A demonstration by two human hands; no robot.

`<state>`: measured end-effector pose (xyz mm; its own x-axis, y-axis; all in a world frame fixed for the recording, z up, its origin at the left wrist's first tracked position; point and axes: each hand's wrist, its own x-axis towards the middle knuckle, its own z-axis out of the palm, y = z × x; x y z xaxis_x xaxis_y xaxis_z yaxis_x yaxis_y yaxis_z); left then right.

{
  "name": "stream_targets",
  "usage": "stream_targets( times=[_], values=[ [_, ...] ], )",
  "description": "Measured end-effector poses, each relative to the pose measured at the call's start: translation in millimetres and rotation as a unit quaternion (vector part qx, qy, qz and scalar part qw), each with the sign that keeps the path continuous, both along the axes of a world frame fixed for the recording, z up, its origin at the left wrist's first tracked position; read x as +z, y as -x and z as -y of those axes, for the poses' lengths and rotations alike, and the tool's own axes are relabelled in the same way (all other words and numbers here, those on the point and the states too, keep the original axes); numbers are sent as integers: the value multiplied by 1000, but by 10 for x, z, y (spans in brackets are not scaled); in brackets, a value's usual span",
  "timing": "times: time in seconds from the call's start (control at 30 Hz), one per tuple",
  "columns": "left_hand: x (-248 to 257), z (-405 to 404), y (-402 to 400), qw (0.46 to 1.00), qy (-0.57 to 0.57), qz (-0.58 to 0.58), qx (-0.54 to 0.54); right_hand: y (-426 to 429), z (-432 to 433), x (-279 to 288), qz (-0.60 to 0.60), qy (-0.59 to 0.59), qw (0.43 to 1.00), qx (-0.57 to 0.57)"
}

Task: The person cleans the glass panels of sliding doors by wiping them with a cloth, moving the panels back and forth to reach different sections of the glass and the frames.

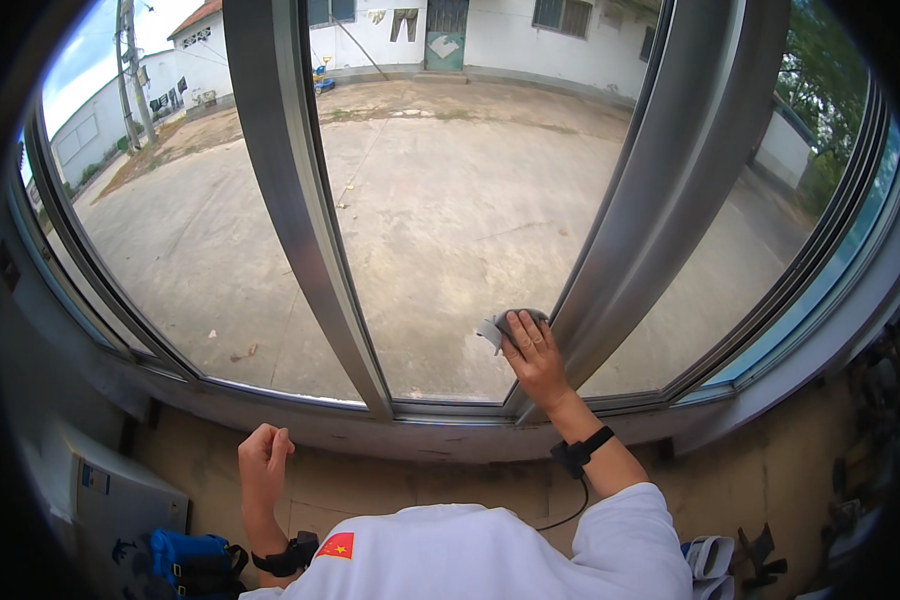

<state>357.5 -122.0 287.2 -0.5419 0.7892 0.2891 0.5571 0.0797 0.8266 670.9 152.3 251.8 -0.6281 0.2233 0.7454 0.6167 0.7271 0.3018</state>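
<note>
My right hand (538,364) presses a folded grey cloth (489,330) flat against the middle window pane (450,247). The cloth sits low on the glass, beside the wide metal mullion (645,202) on the right. Part of it is hidden under my fingers. My left hand (264,451) hangs in front of the low wall, apart from the window, with its fingers curled into a loose fist. Nothing shows in it.
A narrower metal upright (300,187) divides the panes on the left. Below the window runs a sill (450,414). A grey cabinet (124,487) and a blue bag (195,555) stand at lower left. White-and-blue shoes (709,559) lie at lower right on the tiled floor (390,487).
</note>
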Motion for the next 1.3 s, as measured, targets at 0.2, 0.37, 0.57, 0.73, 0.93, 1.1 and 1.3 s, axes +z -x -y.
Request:
stream_targets(
  times=[0.2, 0.37, 0.57, 0.73, 0.93, 1.1, 1.3],
  values=[
    [13, 1, 10, 1000, 18, 12, 3, -24, -3, 1226, -165, -107, 980, -33],
    [-33, -36, -16, 1000, 16, 10, -1, 39, -81, 1613, -165, -100, 971, -140],
    [-158, -19, 41, 1000, 23, 5, -2, 5, -67, 863, -143, -4, 979, -145],
    [-120, -68, -3, 999, 24, 23, -23, -187, 94, 65, -52, 1, 990, -134],
    [-9, -160, 7, 999, 30, 0, -39, -220, 164, 382, -37, -17, 988, -152],
    [-73, -118, 62, 999, 8, 3, -33, -184, 56, 1594, -93, -118, 946, -287],
    [-168, 33, 150, 999, 31, 26, -13, -289, 21, 1777, -68, -195, 928, -310]
  ],
)
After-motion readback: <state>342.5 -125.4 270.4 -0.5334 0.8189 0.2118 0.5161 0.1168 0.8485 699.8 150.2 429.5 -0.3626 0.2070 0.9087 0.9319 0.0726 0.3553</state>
